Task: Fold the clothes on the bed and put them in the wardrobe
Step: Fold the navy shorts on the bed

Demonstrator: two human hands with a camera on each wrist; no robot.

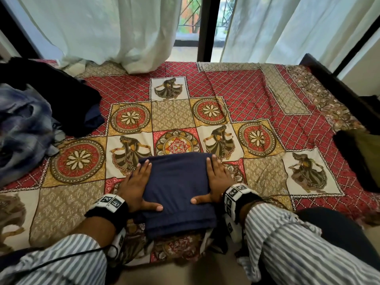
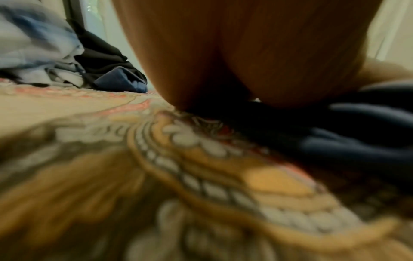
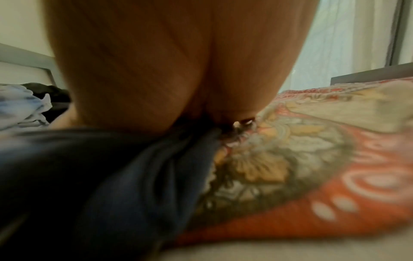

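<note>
While folded — navy garment (image 1: 176,182), left hand (image 1: 135,184) and right hand (image 1: 213,179) flat.

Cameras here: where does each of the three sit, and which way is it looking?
Head: on the head, facing down at the bed; both hands and striped sleeves show, flat on the folded navy garment.
Left wrist: low at the wrist, facing along the left hand.
Right wrist: likewise, along the right hand.
All three views share the navy garment; each also shows the unfolded pile.

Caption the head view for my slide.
Both hands, left and right, press flat on a folded navy garment on the patterned bed.
</note>
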